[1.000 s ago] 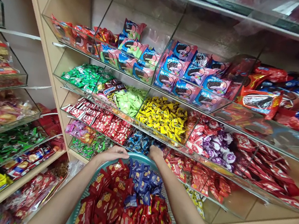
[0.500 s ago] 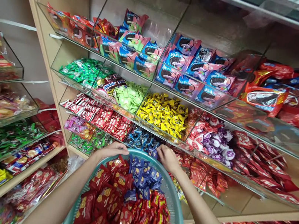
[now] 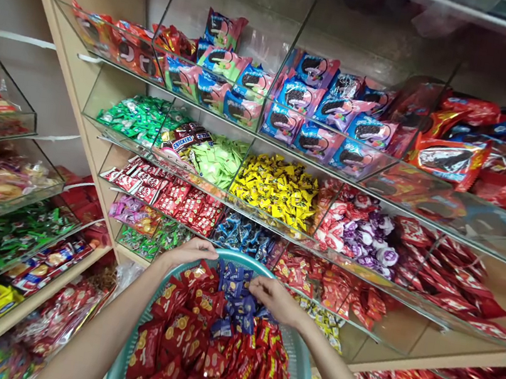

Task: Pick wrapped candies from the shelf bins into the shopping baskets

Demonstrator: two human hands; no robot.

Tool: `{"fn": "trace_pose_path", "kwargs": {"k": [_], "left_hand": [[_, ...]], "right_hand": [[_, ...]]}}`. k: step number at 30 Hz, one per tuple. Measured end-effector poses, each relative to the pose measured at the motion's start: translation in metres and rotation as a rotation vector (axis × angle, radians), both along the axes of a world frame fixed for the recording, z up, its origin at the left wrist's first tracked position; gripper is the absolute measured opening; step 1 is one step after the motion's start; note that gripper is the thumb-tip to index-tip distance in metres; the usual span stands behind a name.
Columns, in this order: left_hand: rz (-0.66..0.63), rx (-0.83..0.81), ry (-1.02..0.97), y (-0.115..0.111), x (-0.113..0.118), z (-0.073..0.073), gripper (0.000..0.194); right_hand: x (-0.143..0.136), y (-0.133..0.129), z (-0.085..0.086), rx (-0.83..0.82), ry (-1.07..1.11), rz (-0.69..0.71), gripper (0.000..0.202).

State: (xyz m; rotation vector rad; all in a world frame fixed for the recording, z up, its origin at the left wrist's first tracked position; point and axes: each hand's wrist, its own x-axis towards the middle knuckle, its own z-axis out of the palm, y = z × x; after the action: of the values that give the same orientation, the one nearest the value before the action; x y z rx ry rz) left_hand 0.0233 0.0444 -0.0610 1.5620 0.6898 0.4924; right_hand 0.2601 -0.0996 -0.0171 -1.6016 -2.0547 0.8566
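Note:
A teal plastic basket (image 3: 307, 375) is in front of me, heaped with wrapped sweets. Red packets (image 3: 193, 332) fill the left and front, narrow red and yellow ones (image 3: 265, 368) the right, and small dark-blue packets (image 3: 242, 311) the far part. My left hand (image 3: 188, 255) grips the far left rim of the basket. Curled over the basket's far right side, my right hand (image 3: 275, 299) has its fingertips drawn together against the dark-blue packets. What lies between those fingertips is hidden.
Clear shelf bins hold yellow sweets (image 3: 277, 187), green sweets (image 3: 137, 118), blue-wrapped sweets (image 3: 241, 235) and red packets (image 3: 302, 270). Packaged biscuits (image 3: 300, 95) are on the shelf above. A wooden upright (image 3: 66, 89) divides these from the left-hand shelves. Glass bin edges run close beyond the basket.
My right hand has drawn back from the low shelf bins beyond the rim, moving left and down over the dark-blue packets in the basket. My left hand stays on the rim.

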Motion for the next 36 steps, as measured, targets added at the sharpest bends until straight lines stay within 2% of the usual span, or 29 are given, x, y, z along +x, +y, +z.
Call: {"fn": "trace_pose_path", "kwargs": {"k": [3, 7, 11, 14, 17, 21, 27, 29, 33, 36], "left_hand": [[0.006, -0.02, 0.006, -0.002, 0.0, 0.0, 0.031], [-0.002, -0.01, 0.006, -0.001, 0.0, 0.0, 0.03], [-0.004, -0.007, -0.006, -0.001, 0.001, 0.002, 0.03], [-0.018, -0.028, -0.037, -0.002, 0.001, 0.006, 0.032], [-0.041, -0.094, -0.064, -0.002, 0.001, 0.008, 0.038], [-0.052, -0.151, -0.084, 0.0, 0.001, 0.005, 0.044], [-0.049, -0.172, -0.051, 0.003, 0.0, 0.003, 0.051], [-0.043, -0.17, -0.053, 0.003, 0.0, 0.005, 0.052], [-0.036, -0.124, -0.043, 0.001, 0.0, 0.007, 0.05], [-0.024, -0.098, -0.026, 0.001, 0.0, 0.006, 0.047]], "right_hand": [[-0.004, 0.02, 0.003, 0.146, -0.047, -0.111, 0.027], [-0.018, 0.048, 0.002, 0.294, -0.214, -0.238, 0.016], [-0.039, 0.068, -0.008, 0.287, -0.355, -0.336, 0.025], [-0.048, 0.079, -0.017, 0.262, -0.409, -0.396, 0.024], [-0.046, 0.087, -0.026, 0.264, -0.365, -0.408, 0.018], [-0.041, 0.098, -0.036, 0.28, -0.189, -0.438, 0.013], [-0.042, 0.111, -0.038, 0.351, -0.089, -0.501, 0.013], [-0.039, 0.11, -0.036, 0.328, -0.082, -0.476, 0.014], [-0.016, 0.102, -0.021, 0.235, -0.056, -0.281, 0.023], [0.006, 0.098, -0.002, 0.159, -0.29, -0.229, 0.026]]}}
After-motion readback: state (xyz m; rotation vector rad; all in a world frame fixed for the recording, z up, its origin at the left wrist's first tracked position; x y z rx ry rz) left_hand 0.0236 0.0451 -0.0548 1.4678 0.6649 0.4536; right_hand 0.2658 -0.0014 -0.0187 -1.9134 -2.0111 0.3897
